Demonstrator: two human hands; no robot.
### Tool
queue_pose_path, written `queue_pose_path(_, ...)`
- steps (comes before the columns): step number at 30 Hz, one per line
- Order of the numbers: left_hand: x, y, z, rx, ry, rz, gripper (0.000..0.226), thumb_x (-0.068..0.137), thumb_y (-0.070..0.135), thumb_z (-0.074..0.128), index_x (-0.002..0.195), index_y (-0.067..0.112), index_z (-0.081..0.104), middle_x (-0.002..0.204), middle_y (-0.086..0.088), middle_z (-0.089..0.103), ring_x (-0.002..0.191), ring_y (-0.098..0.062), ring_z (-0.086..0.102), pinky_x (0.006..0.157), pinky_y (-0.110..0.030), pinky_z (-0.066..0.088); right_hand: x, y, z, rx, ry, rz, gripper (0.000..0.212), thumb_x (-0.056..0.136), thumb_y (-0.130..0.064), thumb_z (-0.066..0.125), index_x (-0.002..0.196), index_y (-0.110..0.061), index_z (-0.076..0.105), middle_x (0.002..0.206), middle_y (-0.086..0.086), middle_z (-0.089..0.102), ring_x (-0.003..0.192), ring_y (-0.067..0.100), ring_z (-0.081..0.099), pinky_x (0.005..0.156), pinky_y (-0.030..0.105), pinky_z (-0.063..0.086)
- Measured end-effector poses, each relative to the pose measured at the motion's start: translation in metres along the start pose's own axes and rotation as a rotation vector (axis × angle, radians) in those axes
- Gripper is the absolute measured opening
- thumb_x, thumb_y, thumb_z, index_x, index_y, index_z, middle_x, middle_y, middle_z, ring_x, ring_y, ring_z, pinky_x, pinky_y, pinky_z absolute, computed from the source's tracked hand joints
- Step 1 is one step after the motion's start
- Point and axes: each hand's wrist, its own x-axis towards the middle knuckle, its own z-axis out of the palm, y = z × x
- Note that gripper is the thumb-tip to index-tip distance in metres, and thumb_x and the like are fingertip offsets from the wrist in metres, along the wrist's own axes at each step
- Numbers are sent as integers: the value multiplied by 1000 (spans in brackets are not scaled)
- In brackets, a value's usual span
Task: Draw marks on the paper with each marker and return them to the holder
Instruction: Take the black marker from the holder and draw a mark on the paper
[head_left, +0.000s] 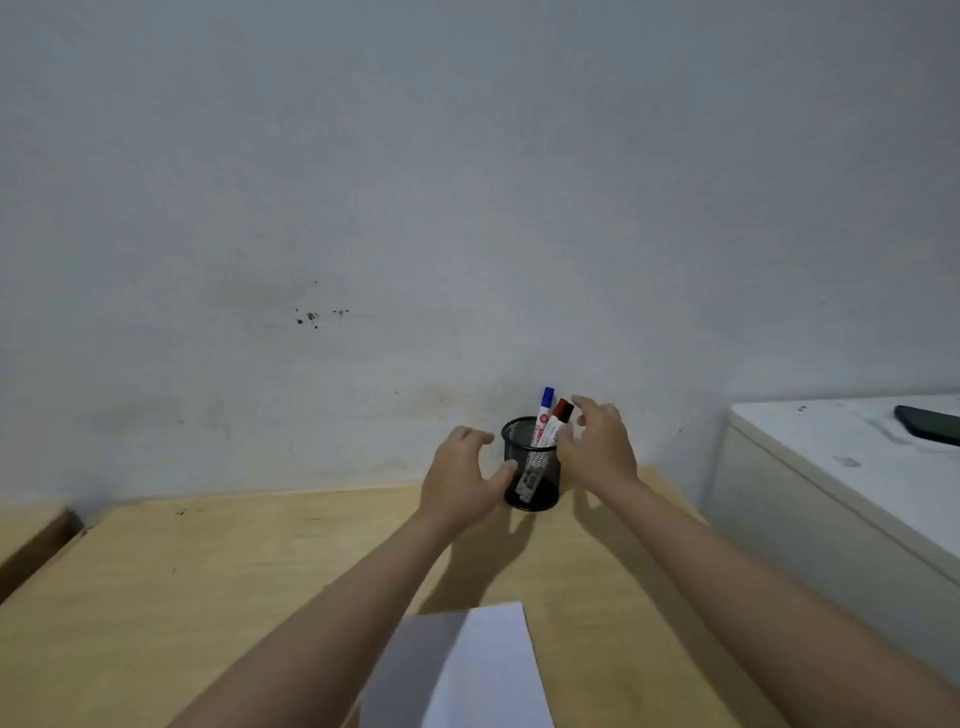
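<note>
A black mesh holder (532, 480) stands near the far edge of the wooden table (234, 582), close to the wall. Two white markers lean inside it, one with a blue cap (546, 397) and one with a red cap (562, 410). My left hand (460, 475) is spread beside the holder's left wall, thumb close to or touching the mesh. My right hand (597, 441) hovers at the holder's right, fingers apart near the red cap, holding nothing. A white sheet of paper (483, 670) lies at the near edge, between my forearms.
A grey-white wall rises just behind the holder. A white cabinet (831, 467) stands to the right of the table, with a dark phone (930, 423) on top. A gap and another wooden surface (26, 530) lie at the far left.
</note>
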Motion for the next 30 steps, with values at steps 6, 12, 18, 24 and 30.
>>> queue_pose_path(6,30,0,29,29,81,24,40,81,40,60,112,15,61,116,-2,60,110,-20,52,82,-25,40,23,18,14,-55,6,-2,37,88,-22,55,123,-15,55,110,10,52,96,25,58,75,38,52)
queue_pose_path(12,38,1,44,15,154,-33,31,81,38,63,94,10,64,104,-5,59,98,-21,57,72,-27,44,29,18,17,99,148,-83,10,82,-17,64,85,-9,59,86,6,63,74,18,59,61,28,48)
queue_pose_path(18,27,16,34,-179,121,-116,25,82,31,63,98,11,62,101,-3,61,94,-19,61,74,-26,45,13,-11,-10,274,295,-249,14,79,-5,65,93,-8,68,84,6,64,65,5,59,65,26,52)
queue_pose_path(24,-19,71,-8,-960,102,-261,11,89,21,57,98,16,62,85,-6,72,77,-20,71,75,-36,55,-54,-36,-43,370,328,-495,7,78,-4,69,85,-6,69,83,4,66,76,12,65,68,29,56)
queue_pose_path(30,-63,92,-44,-1081,182,-283,10,81,9,66,83,14,57,80,-11,63,77,-23,58,79,-42,49,-120,-44,-60,388,242,-627,12,75,-2,73,87,-3,72,88,2,71,87,12,67,79,24,53)
